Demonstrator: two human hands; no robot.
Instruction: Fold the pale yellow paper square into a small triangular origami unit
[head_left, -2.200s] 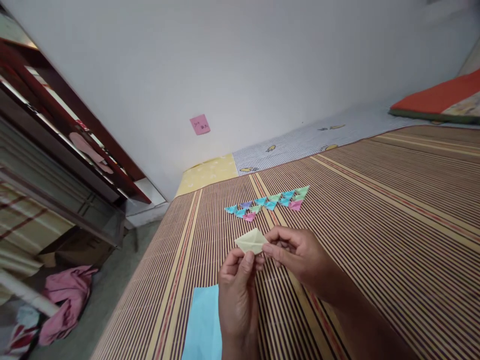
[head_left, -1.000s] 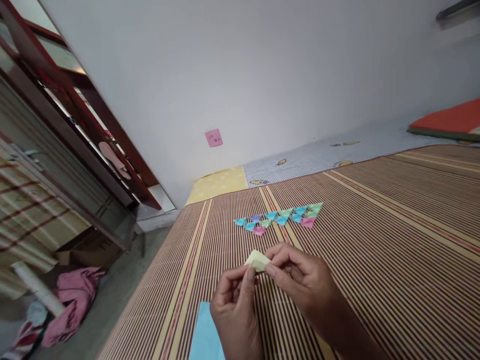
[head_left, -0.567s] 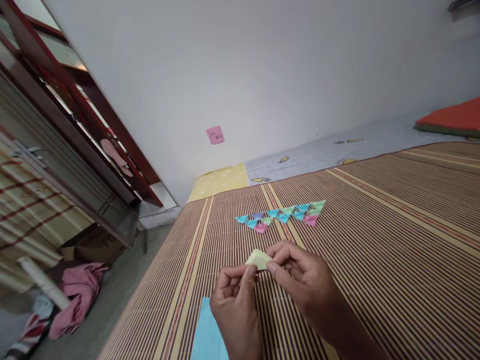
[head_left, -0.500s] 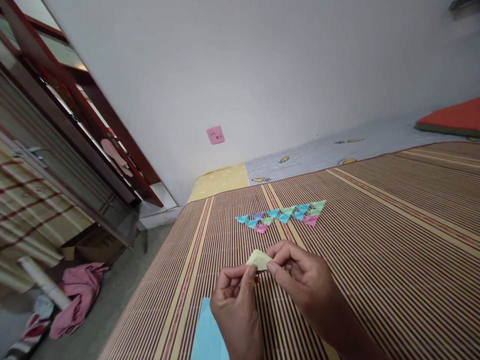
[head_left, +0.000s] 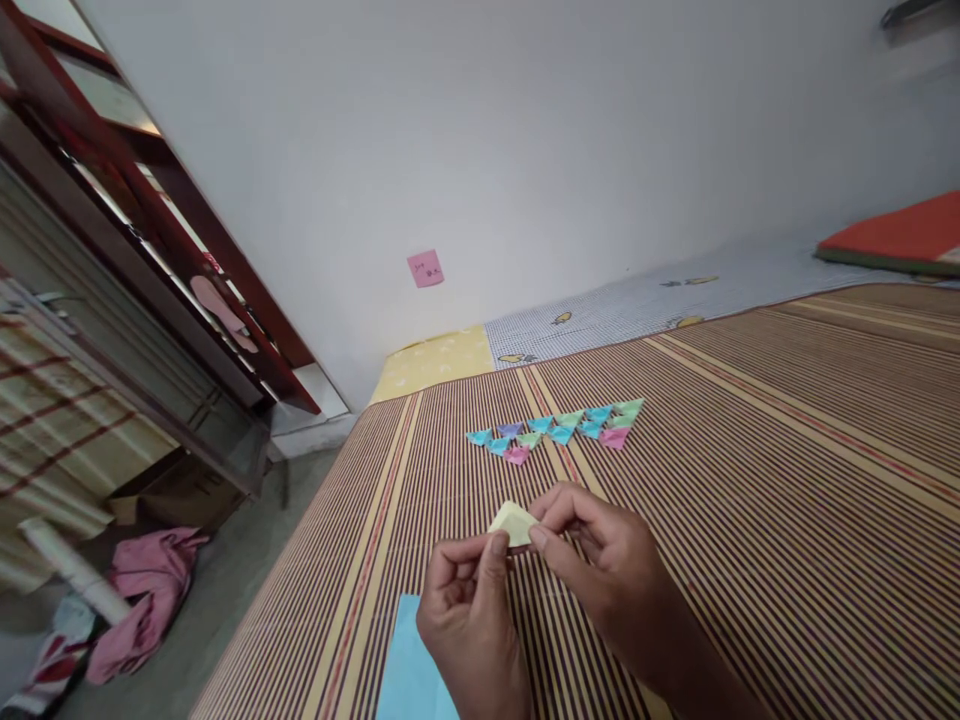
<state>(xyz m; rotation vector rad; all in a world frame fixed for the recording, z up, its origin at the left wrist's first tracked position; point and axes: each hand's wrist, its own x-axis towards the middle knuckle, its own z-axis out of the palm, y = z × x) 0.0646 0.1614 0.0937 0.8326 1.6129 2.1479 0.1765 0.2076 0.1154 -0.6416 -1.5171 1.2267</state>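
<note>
A small pale-yellow piece of folded paper (head_left: 514,524) is held up over the striped mat, its peak pointing away from me. My left hand (head_left: 474,610) pinches its left corner between thumb and forefinger. On the opposite corner, the thumb and fingers of my right hand (head_left: 600,555) grip the paper too. A sheet of blue paper (head_left: 411,665) lies on the mat, partly covered by my left hand. Beyond my hands, several folded paper triangles (head_left: 562,434) in blue, green, pink and purple are laid out in rows.
The striped mat (head_left: 720,480) covers the bed, with patterned cloth (head_left: 592,325) along the wall. A pink note (head_left: 425,268) is stuck on the wall. An orange folded cloth (head_left: 892,232) lies at far right. Left of the bed, a pink cloth (head_left: 146,590) and a cardboard box (head_left: 180,490) are on the floor.
The whole view has shifted slightly, so things sit a little further left. Both hands keep their pinch on the yellow paper, which appears tipped up slightly more.
</note>
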